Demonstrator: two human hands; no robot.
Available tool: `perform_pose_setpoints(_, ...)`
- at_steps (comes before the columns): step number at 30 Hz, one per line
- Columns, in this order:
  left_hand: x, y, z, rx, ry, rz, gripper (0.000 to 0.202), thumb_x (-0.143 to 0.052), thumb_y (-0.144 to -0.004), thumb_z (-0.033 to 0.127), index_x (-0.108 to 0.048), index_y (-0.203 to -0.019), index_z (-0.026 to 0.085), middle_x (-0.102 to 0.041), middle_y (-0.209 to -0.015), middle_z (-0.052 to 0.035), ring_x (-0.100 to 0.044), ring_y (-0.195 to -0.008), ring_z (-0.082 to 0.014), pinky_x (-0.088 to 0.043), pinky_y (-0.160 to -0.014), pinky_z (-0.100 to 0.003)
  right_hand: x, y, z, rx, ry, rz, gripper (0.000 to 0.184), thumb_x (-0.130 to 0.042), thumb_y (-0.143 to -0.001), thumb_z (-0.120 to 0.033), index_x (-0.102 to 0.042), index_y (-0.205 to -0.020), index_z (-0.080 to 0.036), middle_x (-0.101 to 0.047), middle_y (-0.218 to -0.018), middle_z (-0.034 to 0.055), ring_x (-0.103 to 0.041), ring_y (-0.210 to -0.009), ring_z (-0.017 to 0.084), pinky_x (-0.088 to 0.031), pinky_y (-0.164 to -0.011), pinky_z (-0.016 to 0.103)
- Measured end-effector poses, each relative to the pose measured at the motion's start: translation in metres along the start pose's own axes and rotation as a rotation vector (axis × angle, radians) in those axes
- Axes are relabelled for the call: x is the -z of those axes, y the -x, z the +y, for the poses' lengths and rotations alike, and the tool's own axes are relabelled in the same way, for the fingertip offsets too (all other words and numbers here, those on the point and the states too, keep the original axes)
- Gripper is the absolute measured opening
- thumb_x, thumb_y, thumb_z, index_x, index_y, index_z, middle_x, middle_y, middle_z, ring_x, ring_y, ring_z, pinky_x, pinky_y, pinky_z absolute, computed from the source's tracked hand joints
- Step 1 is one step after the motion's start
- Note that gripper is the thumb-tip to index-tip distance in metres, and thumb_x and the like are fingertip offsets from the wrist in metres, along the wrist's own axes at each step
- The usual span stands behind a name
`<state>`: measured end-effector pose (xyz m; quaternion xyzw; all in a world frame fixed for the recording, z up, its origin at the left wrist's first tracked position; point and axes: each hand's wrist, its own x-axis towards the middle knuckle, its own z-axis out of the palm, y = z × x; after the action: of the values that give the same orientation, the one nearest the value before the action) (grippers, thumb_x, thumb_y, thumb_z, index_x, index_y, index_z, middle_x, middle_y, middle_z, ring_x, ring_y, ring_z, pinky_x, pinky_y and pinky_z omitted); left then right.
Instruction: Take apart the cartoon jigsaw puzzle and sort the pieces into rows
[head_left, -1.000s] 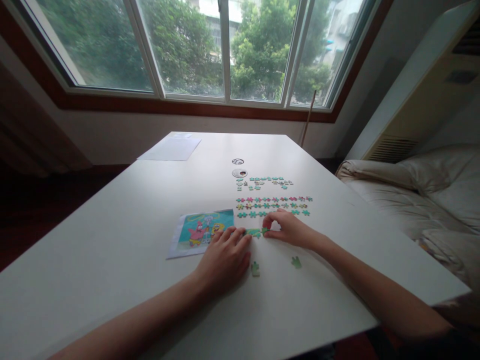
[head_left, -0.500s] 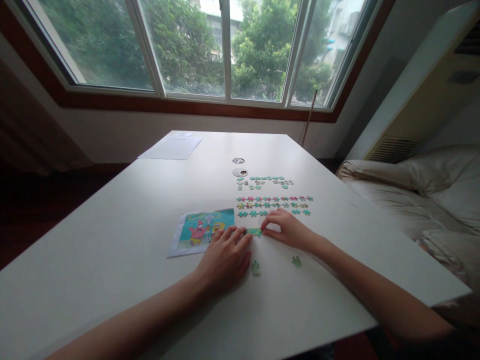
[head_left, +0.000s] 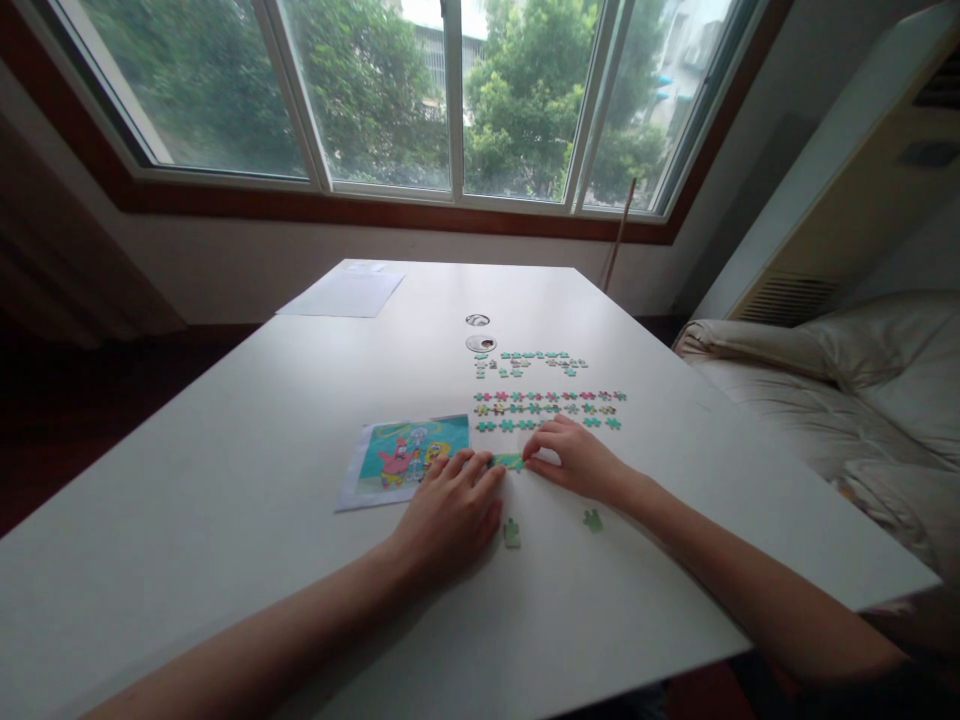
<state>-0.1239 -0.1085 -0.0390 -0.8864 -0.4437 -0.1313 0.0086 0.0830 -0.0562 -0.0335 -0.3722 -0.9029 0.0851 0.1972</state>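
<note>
A short strip of joined jigsaw pieces point(head_left: 508, 461) in green and teal lies flat on the white table point(head_left: 247, 480). My left hand point(head_left: 456, 503) rests palm down with its fingers stretched out, the fingertips at the strip's left end and over the lower right corner of a cartoon picture sheet point(head_left: 397, 460). At the strip's right end, my right hand point(head_left: 574, 455) pinches a jigsaw piece between thumb and index finger; the fingers cover most of it. Two loose green pieces lie nearer to me, one point(head_left: 511, 533) beside my left hand and another point(head_left: 592, 520) below my right wrist.
Beyond my hands, several puzzle pieces point(head_left: 534, 410) lie in rows, with a further group point(head_left: 517, 365) behind them. Two round items point(head_left: 481, 343) sit farther back. White paper point(head_left: 345, 294) lies at the far left. A sofa point(head_left: 840, 380) stands to the right.
</note>
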Motion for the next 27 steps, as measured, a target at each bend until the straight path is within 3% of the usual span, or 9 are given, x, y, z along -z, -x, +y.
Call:
perform_pose_setpoints(9,0.001,-0.001,0.001,-0.004,0.009,0.013,0.028,-0.044,-0.080,0.021,-0.051,-0.108,0.020,-0.049,-0.118,-0.0090,-0.042,-0.107,-0.0245,-0.033,-0.091,-0.042,0.010,0.007,0.013,-0.018,0.036,0.005,0.010,-0.054,-0.079,-0.026,-0.061,-0.081,-0.020,-0.061,-0.080,0.0035,-0.050,-0.079,0.016,-0.037,-0.075,0.029)
perform_pose_setpoints(27,0.001,0.000,0.001,-0.006,0.008,0.006,0.030,-0.043,-0.081,0.022,-0.050,-0.110,0.019,-0.050,-0.116,-0.0088,-0.042,-0.106,-0.0246,-0.033,-0.090,-0.041,0.000,0.006,0.005,-0.025,0.001,0.019,0.009,-0.055,-0.078,-0.023,-0.062,-0.082,-0.020,-0.061,-0.077,0.0024,-0.050,-0.076,0.015,-0.038,-0.074,0.028)
